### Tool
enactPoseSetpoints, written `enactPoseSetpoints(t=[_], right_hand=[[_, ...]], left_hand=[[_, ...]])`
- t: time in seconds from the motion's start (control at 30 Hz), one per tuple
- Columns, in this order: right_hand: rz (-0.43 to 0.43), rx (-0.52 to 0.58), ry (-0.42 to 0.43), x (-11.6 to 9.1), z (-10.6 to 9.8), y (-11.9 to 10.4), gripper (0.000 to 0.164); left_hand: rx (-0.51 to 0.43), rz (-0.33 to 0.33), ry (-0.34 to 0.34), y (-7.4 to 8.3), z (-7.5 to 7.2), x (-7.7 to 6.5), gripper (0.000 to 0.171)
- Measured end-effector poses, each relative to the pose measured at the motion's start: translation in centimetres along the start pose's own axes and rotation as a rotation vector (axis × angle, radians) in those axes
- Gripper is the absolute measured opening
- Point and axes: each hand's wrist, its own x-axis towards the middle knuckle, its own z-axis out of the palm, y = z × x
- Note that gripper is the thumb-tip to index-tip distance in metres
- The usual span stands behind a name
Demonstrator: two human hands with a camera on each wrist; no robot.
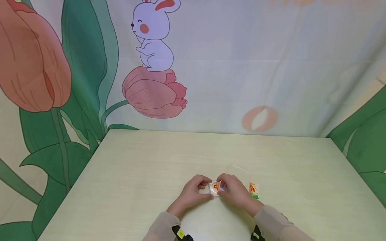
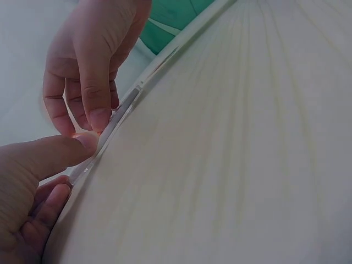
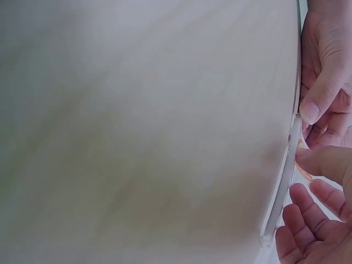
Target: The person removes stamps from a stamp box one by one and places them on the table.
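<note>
Picture card (image 1: pixel 214 188), small, orange on white: located low in the head frame, just right of centre, over the bench (image 1: pixel 135 174). Held in a narrow grip by the left hand (image 1: pixel 193 190); pinched from the right by the right hand (image 1: pixel 236 191). Second card (image 1: pixel 254 190), orange and green: seen farther right, head view only. Clear, thin edge shown side-on in both wrist views, picture face mostly hidden.
</note>
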Motion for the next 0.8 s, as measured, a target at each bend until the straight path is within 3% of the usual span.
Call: enactPoseSetpoints(t=[0.8], right_hand=[[-0.004, 0.003, 0.016, 0.12, 0.46, 0.17, 0.029]], left_hand=[[0.009, 0.013, 0.003, 0.12, -0.24, -0.06, 0.042]])
